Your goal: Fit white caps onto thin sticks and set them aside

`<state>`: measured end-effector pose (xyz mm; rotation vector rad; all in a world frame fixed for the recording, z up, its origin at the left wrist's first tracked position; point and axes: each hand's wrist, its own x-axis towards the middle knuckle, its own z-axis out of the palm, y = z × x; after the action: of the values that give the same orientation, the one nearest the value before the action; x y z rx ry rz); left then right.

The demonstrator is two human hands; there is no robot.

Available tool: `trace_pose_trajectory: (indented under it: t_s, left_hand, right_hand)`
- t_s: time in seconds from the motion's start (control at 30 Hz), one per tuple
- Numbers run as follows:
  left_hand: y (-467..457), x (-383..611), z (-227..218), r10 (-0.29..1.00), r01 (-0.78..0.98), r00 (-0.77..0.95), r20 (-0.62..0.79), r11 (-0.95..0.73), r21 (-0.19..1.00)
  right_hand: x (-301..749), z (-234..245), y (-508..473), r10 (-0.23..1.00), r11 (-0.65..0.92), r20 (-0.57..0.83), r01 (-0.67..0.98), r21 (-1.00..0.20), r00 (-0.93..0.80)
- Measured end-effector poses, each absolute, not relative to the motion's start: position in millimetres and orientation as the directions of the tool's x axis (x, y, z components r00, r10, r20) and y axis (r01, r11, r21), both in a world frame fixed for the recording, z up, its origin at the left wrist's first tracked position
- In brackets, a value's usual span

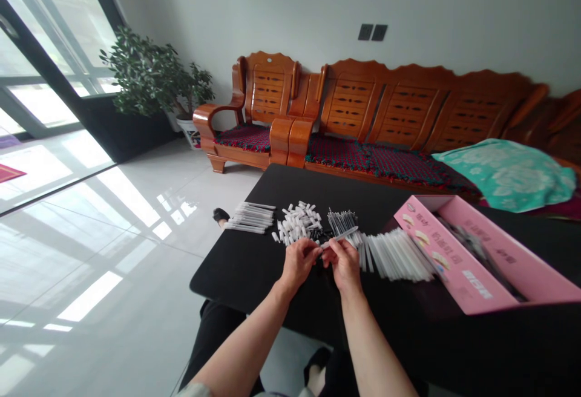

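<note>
My left hand point(299, 262) and my right hand point(345, 264) meet over the black table point(240, 270), fingers pinched together. My right hand grips a clear pen barrel point(340, 236) that points up and to the right. My left hand pinches at the barrel's lower end; what it holds there is too small to name. Just beyond my hands lie a heap of white caps point(298, 223), a bundle of thin refills point(342, 220) and a long row of clear barrels point(394, 255). A stack of finished white pens point(251, 217) lies at the far left.
An open pink box point(472, 264) stands on the table at the right. Behind the table are a wooden sofa point(408, 112) with a green cloth point(508, 173), a wooden armchair point(254, 112) and a potted plant point(154, 76). Glossy tiled floor point(113, 233) lies to the left.
</note>
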<state>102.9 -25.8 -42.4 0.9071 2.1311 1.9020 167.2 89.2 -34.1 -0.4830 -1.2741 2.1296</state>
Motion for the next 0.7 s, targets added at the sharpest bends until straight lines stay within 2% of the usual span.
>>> trace_pose_trajectory:
  t_s: [0.27, 0.33, 0.4, 0.5, 0.6, 0.7]
  left_hand:
    - [-28.7, 107.3, -34.8, 0.495, 0.506, -0.767, 0.408, 0.074, 0.860]
    - [-30.3, 105.5, -33.7, 0.431, 0.461, -0.815, 0.387, 0.079, 0.884]
    - [-31.9, 102.0, -33.4, 0.313, 0.370, -0.891, 0.329, 0.081, 0.925]
    - [-33.7, 96.4, -33.1, 0.153, 0.253, -0.958, 0.242, 0.055, 0.966]
    - [-34.3, 92.9, -34.2, 0.108, 0.216, -0.971, 0.211, 0.037, 0.976]
    - [-33.8, 89.4, -36.9, 0.099, 0.237, -0.968, 0.230, 0.063, 0.970]
  right_hand:
    - [169.3, -26.7, 89.8, 0.655, -0.337, 0.039, -0.338, -0.879, -0.755]
    - [173.4, -19.3, 92.3, 0.652, -0.337, 0.043, -0.340, -0.878, -0.757]
    - [178.7, -10.1, 97.1, 0.637, -0.334, 0.066, -0.351, -0.875, -0.768]
    - [185.2, 1.0, 109.1, 0.542, -0.392, 0.089, -0.346, -0.852, -0.835]
    - [187.1, 1.5, 123.5, 0.476, -0.468, 0.099, -0.347, -0.813, -0.874]
    - [186.2, -8.9, 132.9, 0.469, -0.534, 0.077, -0.352, -0.769, -0.880]
